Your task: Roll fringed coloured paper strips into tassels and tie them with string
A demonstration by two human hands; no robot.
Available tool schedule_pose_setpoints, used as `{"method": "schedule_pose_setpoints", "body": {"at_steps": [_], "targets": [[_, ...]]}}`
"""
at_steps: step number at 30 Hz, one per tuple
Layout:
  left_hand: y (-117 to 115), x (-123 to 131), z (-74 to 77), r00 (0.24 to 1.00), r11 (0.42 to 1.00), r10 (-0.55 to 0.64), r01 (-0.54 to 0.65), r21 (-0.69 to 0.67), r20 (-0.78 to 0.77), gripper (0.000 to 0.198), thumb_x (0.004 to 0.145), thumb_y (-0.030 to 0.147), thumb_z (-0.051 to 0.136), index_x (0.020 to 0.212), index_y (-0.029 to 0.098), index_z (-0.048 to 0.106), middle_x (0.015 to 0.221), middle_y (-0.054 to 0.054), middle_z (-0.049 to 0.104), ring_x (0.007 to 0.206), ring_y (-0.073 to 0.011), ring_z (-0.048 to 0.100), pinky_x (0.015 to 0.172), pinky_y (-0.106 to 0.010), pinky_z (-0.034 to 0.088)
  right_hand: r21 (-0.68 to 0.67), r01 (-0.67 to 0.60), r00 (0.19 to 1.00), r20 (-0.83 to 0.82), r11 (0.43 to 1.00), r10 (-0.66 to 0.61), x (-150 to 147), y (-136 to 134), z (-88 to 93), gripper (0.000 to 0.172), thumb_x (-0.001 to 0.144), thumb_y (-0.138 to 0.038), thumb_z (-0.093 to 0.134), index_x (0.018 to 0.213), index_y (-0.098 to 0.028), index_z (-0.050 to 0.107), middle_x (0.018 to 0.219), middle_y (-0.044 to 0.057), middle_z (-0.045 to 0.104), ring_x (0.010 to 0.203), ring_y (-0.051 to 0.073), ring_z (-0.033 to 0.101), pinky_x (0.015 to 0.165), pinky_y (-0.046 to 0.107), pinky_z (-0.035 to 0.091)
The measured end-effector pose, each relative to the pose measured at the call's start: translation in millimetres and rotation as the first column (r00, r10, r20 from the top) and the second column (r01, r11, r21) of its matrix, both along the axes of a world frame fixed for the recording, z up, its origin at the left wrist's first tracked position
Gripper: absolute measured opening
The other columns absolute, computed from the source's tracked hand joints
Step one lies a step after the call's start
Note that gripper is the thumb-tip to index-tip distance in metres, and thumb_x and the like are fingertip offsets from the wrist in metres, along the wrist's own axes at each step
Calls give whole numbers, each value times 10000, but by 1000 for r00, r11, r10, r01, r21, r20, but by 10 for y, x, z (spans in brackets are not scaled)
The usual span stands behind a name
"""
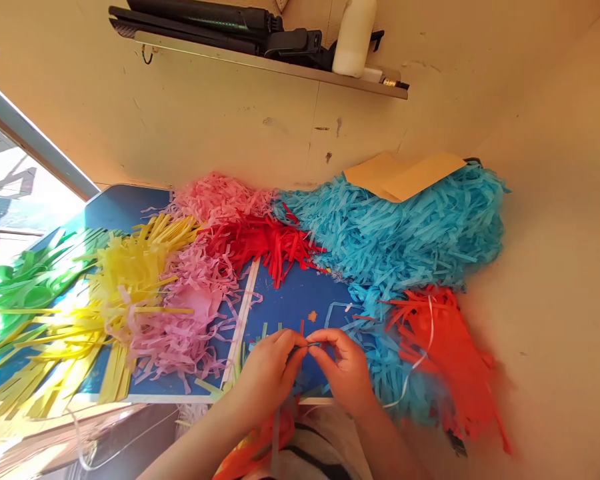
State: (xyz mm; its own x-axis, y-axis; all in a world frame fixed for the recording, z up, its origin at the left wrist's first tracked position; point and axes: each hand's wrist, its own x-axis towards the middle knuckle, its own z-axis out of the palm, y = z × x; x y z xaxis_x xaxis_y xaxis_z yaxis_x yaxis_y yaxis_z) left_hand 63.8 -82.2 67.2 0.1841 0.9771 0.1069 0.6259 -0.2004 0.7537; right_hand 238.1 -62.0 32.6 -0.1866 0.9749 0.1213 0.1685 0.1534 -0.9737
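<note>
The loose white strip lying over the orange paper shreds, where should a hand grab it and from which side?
Pinch the white strip on its upper stretch, where it runs bare across the orange shreds. Come from above: it lies flat and thin on top of the pile, and its lower end trails into the blue shreds.

I count 2 hands, the left hand (pixel 267 370) and the right hand (pixel 343 367). I see 7 heaps of shredded paper strips: 1 green heap (pixel 25 280), 1 yellow heap (pixel 120 280), 1 pink heap (pixel 195 307), 1 red heap (pixel 260 243), 1 blue heap (pixel 405 227), 1 orange heap (pixel 445 340), and 1 lighter pink heap (pixel 220 197). On the shelf stands 1 white bottle (pixel 354 35).
</note>
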Motion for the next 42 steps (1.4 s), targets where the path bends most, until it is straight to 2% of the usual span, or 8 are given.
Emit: {"method": "schedule_pose_setpoints", "body": {"at_steps": [4, 9, 14, 18, 21, 29, 33, 42], "targets": [[29, -16, -16, 1000, 1000, 7, -7, -18, 22, 200, 950, 264, 452, 864, 230, 629, 753, -11, 682, 677, -165, 632, 624, -266, 449, -17, -56, 998, -37, 998, 55, 35, 31, 43, 133, 888, -299, 642, 979, -234, 714, 941, 41, 721, 856, 197, 657, 771, 307, 523], [51, 21, -2, 999, 998, 38, -40, 53, 34, 136, 894, 258, 549, 1005, 231, 625, 956, -35, 717, 879, -198, 677, 752, -296, 503, 111, -21, 996, 86, 994, 12, 51, 63, 98, 121, 901, -280, 621, 826, -237, 706, 847, 22, 702, 781, 180, 646, 707, 276, 508], [78, 48, 2, 999, 998, 46, -46, 32, 2, 126, 914, 292, 549, 885, 230, 654, 849, -25, 716, 780, -187, 676, 672, -286, 506, 162, 21, 992, 118, 987, -41, 42, 41, 127, 122, 913, -267, 607, 826, -242, 688, 836, 14, 692, 777, 174, 645, 701, 267, 506], [88, 48, -45, 999, 962, 46, -52, 267, 28, 131, 908, 235, 565, 925, 246, 695, 917, -29, 745, 894, -191, 692, 949, -384, 498, 163, 39, 990, 128, 986, -60, 37, 24, 124, 113, 906, -262, 615, 824, -241, 689, 837, 17, 695, 779, 178, 646, 706, 273, 507], [93, 69, -63, 999, 918, 36, -45, 393, 29, 148, 911, 193, 575, 859, 253, 701, 836, 11, 752, 805, -153, 699, 1066, -428, 428, 161, 62, 990, 118, 985, -82, 28, 14, 124, 111, 902, -253, 615, 822, -241, 692, 837, 18, 699, 785, 180, 651, 717, 275, 510], [103, 111, -160, 997, 875, 49, -70, 478, 56, 92, 897, 176, 599, 858, 232, 661, 821, 19, 754, 763, -145, 712, 983, -400, 504, 234, 63, 985, 140, 970, -98, 27, 9, 170, 118, 890, -193, 612, 808, -230, 689, 810, 14, 698, 749, 160, 648, 699, 257, 513], [128, 104, -203, 997, 839, 18, -55, 541, 73, 104, 878, 129, 619, 866, 229, 646, 836, 34, 744, 757, -123, 710, 1012, -377, 479, 296, 48, 986, 139, 954, -93, 30, 12, 197, 119, 887, -157, 607, 825, -220, 687, 810, 8, 700, 754, 147, 651, 719, 249, 514], [149, 116, -186, 999, 844, 26, -39, 536, 32, 102, 878, 141, 614, 865, 238, 646, 818, 35, 741, 743, -127, 708, 1002, -374, 478, 309, 56, 988, 121, 949, -98, 62, 39, 200, 116, 878, -139, 611, 826, -214, 682, 812, 9, 702, 762, 142, 657, 725, 236, 507]]}}
